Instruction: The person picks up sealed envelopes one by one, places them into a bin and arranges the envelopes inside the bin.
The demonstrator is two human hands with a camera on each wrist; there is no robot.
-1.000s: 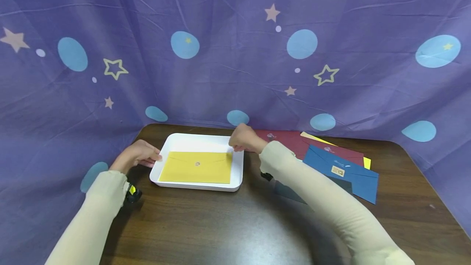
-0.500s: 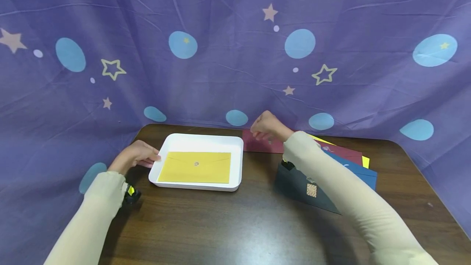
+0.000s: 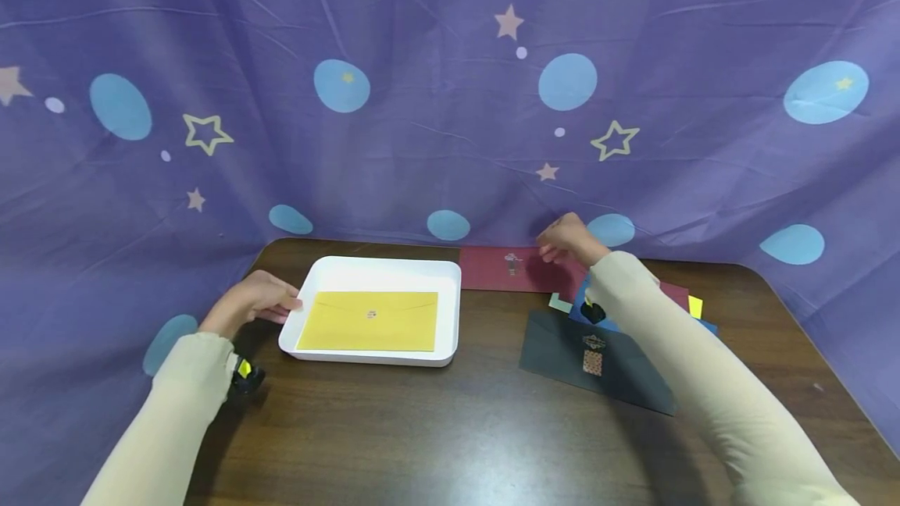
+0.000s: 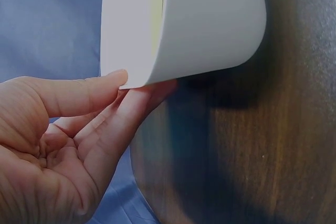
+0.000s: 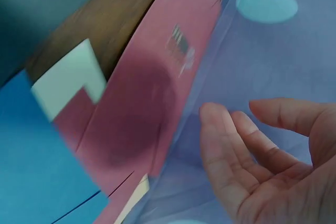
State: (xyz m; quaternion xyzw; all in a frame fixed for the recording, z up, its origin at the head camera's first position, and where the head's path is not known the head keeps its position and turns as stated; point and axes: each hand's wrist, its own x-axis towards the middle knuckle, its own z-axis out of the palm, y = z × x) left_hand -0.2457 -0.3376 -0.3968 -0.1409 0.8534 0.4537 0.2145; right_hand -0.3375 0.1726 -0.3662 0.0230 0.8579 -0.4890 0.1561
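My left hand pinches the left rim of a white tray, thumb on top and fingers beneath, as the left wrist view shows. Inside the tray lies a yellow envelope, flat, with a small seal on its flap. Over the back of the table, my right hand hovers above a dark red envelope. In the right wrist view its thumb and fingers are apart and hold nothing. A dark green envelope and a blue envelope lie nearer, partly behind the right forearm in the head view.
A pale green envelope corner and a yellow corner stick out of the overlapping pile. The brown wooden table meets a purple curtain with stars and blue spots along its back edge.
My right hand has moved right, from the tray's right rim to above the red envelopes, uncovering the dark green envelope. The left hand keeps its hold on the tray.
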